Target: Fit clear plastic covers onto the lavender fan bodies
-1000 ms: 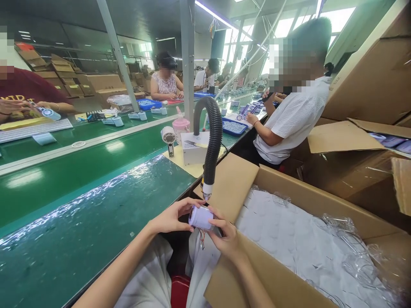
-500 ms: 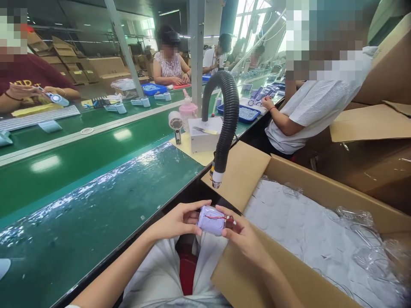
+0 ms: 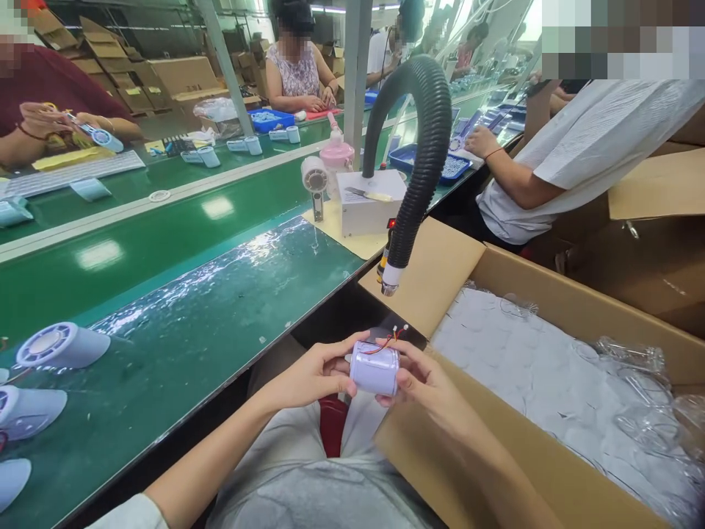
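Observation:
A pale purple cylindrical part point(image 3: 374, 369) with thin red and dark wires is held above my lap, near the bench edge. My left hand point(image 3: 324, 373) grips its left end between thumb and fingers. The opposite end is in the fingers of my right hand point(image 3: 421, 373). Small white connectors point(image 3: 400, 328) at the wire ends stick up over the top of the part. Above and slightly right of the part hangs the metal nozzle point(image 3: 389, 283) of a black ribbed hose point(image 3: 421, 162), touching nothing.
An open cardboard box point(image 3: 551, 294) with white sheeting and clear plastic pieces is at the right. Several pale fan housings point(image 3: 71, 345) lie on the green bench point(image 3: 181, 353) at left. A white box unit point(image 3: 369, 202) carries the hose. People sit across and at right.
The view has shifted, bringing the fan housings at left into sight. The held part has turned, and its wires now stand up at the top instead of at the right end.

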`<state>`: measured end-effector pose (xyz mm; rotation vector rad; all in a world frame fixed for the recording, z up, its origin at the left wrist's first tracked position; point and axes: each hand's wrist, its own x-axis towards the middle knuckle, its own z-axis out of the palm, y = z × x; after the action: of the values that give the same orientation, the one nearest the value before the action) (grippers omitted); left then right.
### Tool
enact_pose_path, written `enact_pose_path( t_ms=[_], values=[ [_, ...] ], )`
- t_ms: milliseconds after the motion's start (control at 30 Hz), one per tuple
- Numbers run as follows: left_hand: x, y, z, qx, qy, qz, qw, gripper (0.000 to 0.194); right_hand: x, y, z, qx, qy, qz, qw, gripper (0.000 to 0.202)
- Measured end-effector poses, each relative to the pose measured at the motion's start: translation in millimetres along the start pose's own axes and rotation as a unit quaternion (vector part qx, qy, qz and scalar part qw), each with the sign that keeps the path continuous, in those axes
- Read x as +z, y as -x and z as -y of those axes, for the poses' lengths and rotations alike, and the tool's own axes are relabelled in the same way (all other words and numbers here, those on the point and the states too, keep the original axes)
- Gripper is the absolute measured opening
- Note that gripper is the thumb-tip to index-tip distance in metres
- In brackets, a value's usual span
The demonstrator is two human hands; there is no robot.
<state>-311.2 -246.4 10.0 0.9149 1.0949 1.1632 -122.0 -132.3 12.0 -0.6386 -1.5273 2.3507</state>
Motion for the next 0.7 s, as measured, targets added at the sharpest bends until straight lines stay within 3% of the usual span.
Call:
enact_pose_path(
  t_ms=[100, 300, 400, 500, 600, 700],
  values=[
    [7.6, 7.5, -2.4, 0.002, 0.004, -0.012, 1.0, 0.07, 1.2, 6.0, 2.7, 0.027, 0.026, 0.018, 0.999, 0.052],
    [16.8, 25.8, -8.4, 0.004, -0.014, -0.025, 1.0, 0.057, 8.4, 25.2, 11.9, -0.047, 0.187, 0.042, 0.98, 0.054],
    [18.0, 31.0, -9.9, 0.017, -0.061, -0.02, 0.998, 0.066, 11.7, 32.9, 16.5, -0.015, 0.172, 0.031, 0.984, 0.045],
    [17.5, 32.9, -10.5, 0.089, -0.13, -0.019, 0.987, 0.081, 14.2, 35.9, 17.9, 0.008, 0.142, 0.018, 0.99, 0.04],
    [18.3, 34.7, -10.2, 0.144, -0.169, -0.015, 0.975, 0.078, 16.0, 36.0, 17.3, 0.014, 0.122, 0.023, 0.992, 0.041],
    [21.9, 38.4, -11.2, 0.113, -0.146, -0.03, 0.982, 0.071, 17.1, 36.9, 16.9, -0.002, 0.13, 0.028, 0.991, 0.044]
  ],
)
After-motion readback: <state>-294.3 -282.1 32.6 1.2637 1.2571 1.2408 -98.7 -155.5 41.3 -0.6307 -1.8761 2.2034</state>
